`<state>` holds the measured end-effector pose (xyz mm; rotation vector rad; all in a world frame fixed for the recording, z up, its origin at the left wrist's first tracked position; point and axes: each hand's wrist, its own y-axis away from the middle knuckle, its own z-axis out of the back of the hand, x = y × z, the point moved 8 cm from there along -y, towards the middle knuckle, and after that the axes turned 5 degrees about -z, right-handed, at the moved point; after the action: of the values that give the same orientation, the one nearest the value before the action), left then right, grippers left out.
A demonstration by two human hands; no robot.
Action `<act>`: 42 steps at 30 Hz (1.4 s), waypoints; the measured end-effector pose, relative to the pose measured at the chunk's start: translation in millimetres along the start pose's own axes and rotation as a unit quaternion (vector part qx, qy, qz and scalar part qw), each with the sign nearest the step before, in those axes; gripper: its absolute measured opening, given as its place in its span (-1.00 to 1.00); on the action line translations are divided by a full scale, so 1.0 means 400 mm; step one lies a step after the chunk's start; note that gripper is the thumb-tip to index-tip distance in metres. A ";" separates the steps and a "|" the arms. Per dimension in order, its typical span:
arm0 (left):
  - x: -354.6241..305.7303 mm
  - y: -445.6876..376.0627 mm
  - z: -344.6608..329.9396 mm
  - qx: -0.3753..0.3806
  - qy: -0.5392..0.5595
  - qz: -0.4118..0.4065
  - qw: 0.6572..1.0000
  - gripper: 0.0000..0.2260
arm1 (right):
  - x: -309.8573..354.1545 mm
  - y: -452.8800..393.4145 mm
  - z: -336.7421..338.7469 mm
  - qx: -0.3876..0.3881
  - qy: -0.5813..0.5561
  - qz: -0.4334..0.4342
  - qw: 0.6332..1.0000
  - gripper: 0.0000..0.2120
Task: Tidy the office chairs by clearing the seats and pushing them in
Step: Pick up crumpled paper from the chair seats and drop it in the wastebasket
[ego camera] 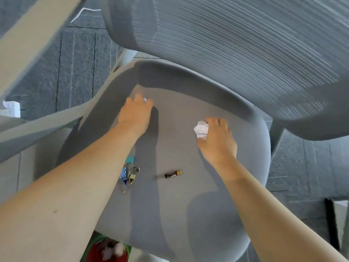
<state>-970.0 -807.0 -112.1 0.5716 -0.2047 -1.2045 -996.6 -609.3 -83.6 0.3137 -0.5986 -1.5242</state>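
Observation:
I look down on a grey office chair seat (170, 205) with its mesh backrest (236, 44) above. My left hand (136, 115) is closed over a crumpled white paper ball (144, 99) near the back left of the seat; only a sliver of the paper shows. My right hand (217, 140) grips a second crumpled white paper ball (201, 129) at the right of the seat. A black and gold battery (172, 174) lies in the middle of the seat. A small pile of binder clips (128, 174) lies by my left forearm.
A pale chair armrest (37, 127) runs along the left. Grey carpet tiles (75, 63) cover the floor. A red and green item (109, 250) shows below the seat's front edge. A white object (11, 108) sits at the far left.

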 end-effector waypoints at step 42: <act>0.052 1.222 -0.637 -0.161 0.476 0.547 0.669 -0.62 | 0.020 0.796 -0.389 0.213 0.219 0.516 0.801 -0.57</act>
<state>-448.2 -631.5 -76.2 0.5464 0.5216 0.3394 -646.0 -629.6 -35.8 0.5470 -0.5794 -0.2225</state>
